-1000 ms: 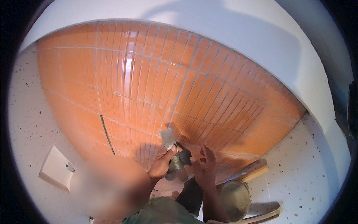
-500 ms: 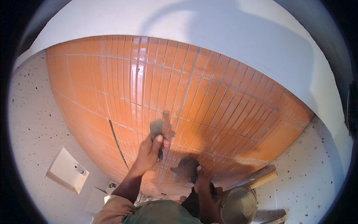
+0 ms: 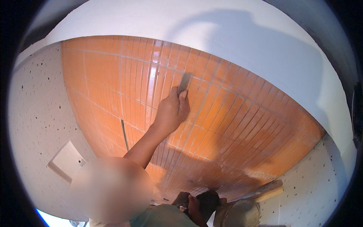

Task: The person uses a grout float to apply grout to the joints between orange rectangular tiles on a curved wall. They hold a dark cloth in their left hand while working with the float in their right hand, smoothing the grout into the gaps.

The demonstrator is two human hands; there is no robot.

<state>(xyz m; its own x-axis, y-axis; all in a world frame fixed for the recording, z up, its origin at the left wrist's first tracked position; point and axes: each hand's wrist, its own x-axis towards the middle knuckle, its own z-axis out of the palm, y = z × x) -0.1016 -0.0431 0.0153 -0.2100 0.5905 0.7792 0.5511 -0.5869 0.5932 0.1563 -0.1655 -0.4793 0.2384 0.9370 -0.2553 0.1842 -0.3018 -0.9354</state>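
My left hand [image 3: 174, 108] is closed round a putty knife [image 3: 184, 82]. Its grey blade lies against the wall of narrow orange tiles [image 3: 204, 113], by a horizontal joint in the upper part. Low in the view, close to my body, my right hand [image 3: 194, 206] grips a dark grey, rounded piece [image 3: 181, 198] whose kind I cannot make out. Pale grey lines fill many tile joints; those toward the right look darker. A blurred patch hides part of my left upper arm.
At lower right stands a bucket [image 3: 242, 215], with a wooden strip [image 3: 267, 192] beside it along the wall's foot. The speckled left wall has a recessed white box [image 3: 67, 160]. A dark slot [image 3: 124, 135] runs between tiles. A white surface [image 3: 242, 34] borders the tiles above.
My left hand has moved up and to the right with the putty knife, its arm now stretched out. My right hand has dropped lower, nearer my body, with the dark grey piece.
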